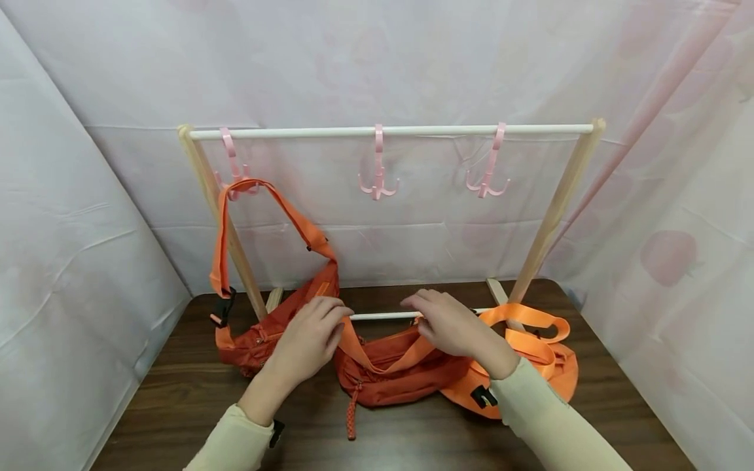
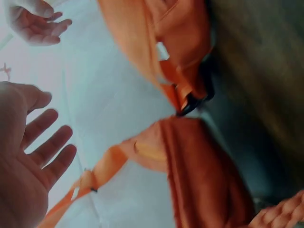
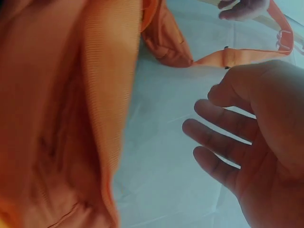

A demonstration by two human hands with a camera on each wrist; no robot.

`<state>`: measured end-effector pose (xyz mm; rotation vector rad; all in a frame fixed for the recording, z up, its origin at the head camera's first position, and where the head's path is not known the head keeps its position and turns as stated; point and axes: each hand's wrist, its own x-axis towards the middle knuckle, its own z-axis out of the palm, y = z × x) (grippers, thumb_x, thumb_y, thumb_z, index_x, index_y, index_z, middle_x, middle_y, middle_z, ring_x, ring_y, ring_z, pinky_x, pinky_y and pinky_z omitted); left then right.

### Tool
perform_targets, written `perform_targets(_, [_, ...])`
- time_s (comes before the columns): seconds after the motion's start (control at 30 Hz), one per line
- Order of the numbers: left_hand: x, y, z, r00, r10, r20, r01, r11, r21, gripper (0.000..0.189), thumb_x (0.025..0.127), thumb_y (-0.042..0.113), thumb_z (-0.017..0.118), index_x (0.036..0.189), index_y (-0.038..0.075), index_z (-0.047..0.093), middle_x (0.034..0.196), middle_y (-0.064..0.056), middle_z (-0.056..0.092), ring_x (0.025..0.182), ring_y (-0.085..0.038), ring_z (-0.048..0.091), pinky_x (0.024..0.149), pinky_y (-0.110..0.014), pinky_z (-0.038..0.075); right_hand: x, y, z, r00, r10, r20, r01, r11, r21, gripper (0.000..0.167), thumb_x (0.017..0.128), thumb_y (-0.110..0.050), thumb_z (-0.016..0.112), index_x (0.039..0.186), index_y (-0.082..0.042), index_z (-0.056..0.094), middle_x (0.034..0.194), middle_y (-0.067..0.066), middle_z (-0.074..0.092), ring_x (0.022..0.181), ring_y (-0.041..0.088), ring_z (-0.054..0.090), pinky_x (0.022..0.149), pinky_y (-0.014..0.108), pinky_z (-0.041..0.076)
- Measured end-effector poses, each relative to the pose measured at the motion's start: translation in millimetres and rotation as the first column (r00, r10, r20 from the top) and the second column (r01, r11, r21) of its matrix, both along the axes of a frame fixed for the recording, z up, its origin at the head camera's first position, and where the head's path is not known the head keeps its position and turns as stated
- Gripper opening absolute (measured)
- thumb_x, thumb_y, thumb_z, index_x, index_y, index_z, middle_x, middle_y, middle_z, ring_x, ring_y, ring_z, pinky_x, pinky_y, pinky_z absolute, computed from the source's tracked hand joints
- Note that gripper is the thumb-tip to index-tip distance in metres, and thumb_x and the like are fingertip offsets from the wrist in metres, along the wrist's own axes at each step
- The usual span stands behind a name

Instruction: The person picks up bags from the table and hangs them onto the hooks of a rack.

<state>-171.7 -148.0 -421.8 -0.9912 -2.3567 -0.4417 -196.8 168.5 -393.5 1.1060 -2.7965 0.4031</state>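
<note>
A red-orange waist bag point(image 1: 400, 386) lies on the dark table, its orange strap drooping across the front and a braided zip pull hanging toward me. My left hand point(image 1: 309, 337) hovers over its left end, with loose fingers and nothing in them; the left wrist view shows the palm and spread fingers. Over the bag's right side is my right hand point(image 1: 450, 324), relaxed and holding nothing, its fingers apart in the right wrist view. To the left, a second waist bag point(image 1: 250, 350) has its strap looped at the left pink hook point(image 1: 230, 157), with a black buckle at its side.
A rack with a white top rail point(image 1: 436, 131) and wooden legs stands behind the bags. Two more pink hooks, a middle hook point(image 1: 378, 163) and a right hook point(image 1: 490, 163), hang from it. Lighter orange fabric point(image 1: 565, 373) with a coiled strap lies at right. Pale curtains surround the table.
</note>
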Motion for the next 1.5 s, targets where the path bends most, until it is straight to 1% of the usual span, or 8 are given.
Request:
perform_targets(0.13, [1.5, 8.8, -12.0, 0.997, -0.009, 0.077, 0.016, 0.996, -0.087, 0.035, 0.091, 0.003, 0.08, 0.123, 0.014, 0.071, 0.123, -0.003, 0.065, 0.116, -0.025, 0.061, 0.098, -0.044, 0.053, 4.9, 10, -10.3, 0.999, 0.048, -0.003, -0.048, 0.999, 0.019, 0.044, 0.095, 0.0, 0.064, 0.138, -0.012, 0.066, 0.13, 0.004, 0.066, 0.097, 0.018, 0.06, 0.089, 0.044, 0.053])
perform_targets(0.3, [2.5, 18.1, -23.9, 0.985, -0.012, 0.173, 0.042, 0.985, -0.169, 0.037, 0.09, 0.005, 0.078, 0.124, 0.018, 0.072, 0.124, 0.001, 0.064, 0.119, -0.024, 0.059, 0.102, -0.044, 0.051, 8.1, 19, -22.7, 0.998, 0.058, 0.003, -0.058, 0.997, 0.04, 0.045, 0.094, -0.005, 0.068, 0.137, -0.015, 0.067, 0.13, 0.002, 0.064, 0.113, 0.022, 0.061, 0.098, 0.049, 0.052])
perform_targets(0.43, [2.5, 23.6, -32.5, 0.976, -0.019, 0.217, 0.065, 0.976, -0.206, 0.036, 0.091, 0.008, 0.078, 0.125, 0.019, 0.072, 0.124, 0.002, 0.064, 0.119, -0.024, 0.058, 0.102, -0.046, 0.051, 11.7, 21, -29.9, 0.998, 0.068, 0.017, -0.069, 0.996, 0.049, 0.048, 0.091, -0.006, 0.073, 0.138, -0.013, 0.068, 0.131, 0.005, 0.065, 0.116, 0.025, 0.062, 0.099, 0.05, 0.053])
perform_targets(0.7, [4.0, 26.6, -44.5, 0.973, -0.003, 0.229, 0.06, 0.969, -0.241, 0.025, 0.094, 0.026, 0.084, 0.117, 0.021, 0.075, 0.124, 0.004, 0.065, 0.118, -0.022, 0.057, 0.1, -0.046, 0.051, 14.9, 20, -45.9, 0.995, 0.103, -0.002, -0.102, 0.992, 0.07, 0.05, 0.088, -0.01, 0.076, 0.136, -0.015, 0.068, 0.126, 0.001, 0.064, 0.117, 0.023, 0.062, 0.102, 0.05, 0.051])
perform_targets(0.97, [4.6, 26.3, -49.2, 0.972, 0.006, 0.235, 0.06, 0.961, -0.271, 0.009, 0.1, 0.03, 0.078, 0.106, 0.026, 0.073, 0.125, 0.005, 0.063, 0.123, -0.022, 0.056, 0.108, -0.05, 0.046, 15.6, 20, -57.7, 0.993, 0.117, -0.014, -0.114, 0.988, 0.105, 0.048, 0.088, -0.012, 0.08, 0.134, -0.02, 0.068, 0.124, -0.001, 0.063, 0.122, 0.023, 0.059, 0.107, 0.051, 0.047])
perform_targets(1.2, [1.0, 24.8, -47.2, 0.977, -0.013, 0.215, 0.055, 0.98, -0.191, 0.009, 0.102, 0.027, 0.076, 0.104, 0.026, 0.067, 0.116, 0.006, 0.063, 0.116, -0.021, 0.059, 0.102, -0.047, 0.048, 15.0, 16, -60.2, 0.985, 0.149, -0.093, -0.137, 0.983, 0.118, 0.051, 0.088, -0.012, 0.084, 0.136, -0.019, 0.066, 0.122, -0.001, 0.062, 0.122, 0.024, 0.058, 0.108, 0.046, 0.047])
perform_targets(1.4, [-1.8, 25.3, -33.8, 0.949, -0.041, 0.312, 0.062, 0.996, -0.06, 0.008, 0.106, 0.024, 0.07, 0.105, 0.024, 0.062, 0.107, 0.01, 0.059, 0.106, -0.015, 0.058, 0.099, -0.044, 0.047, 15.0, 13, -61.4, 0.979, 0.134, -0.152, -0.123, 0.989, 0.081, 0.059, 0.087, -0.013, 0.085, 0.141, -0.014, 0.059, 0.126, 0.001, 0.062, 0.124, 0.024, 0.058, 0.11, 0.045, 0.046])
perform_targets(1.5, [-3.0, 26.1, -26.9, 0.938, -0.066, 0.339, 0.065, 0.998, 0.017, 0.007, 0.107, 0.021, 0.068, 0.106, 0.021, 0.061, 0.102, 0.011, 0.056, 0.101, -0.014, 0.056, 0.095, -0.044, 0.048, 14.9, 10, -58.4, 0.984, 0.101, -0.144, -0.095, 0.994, 0.048, 0.062, 0.089, -0.013, 0.085, 0.144, -0.012, 0.056, 0.128, 0.002, 0.061, 0.123, 0.023, 0.058, 0.112, 0.045, 0.045])
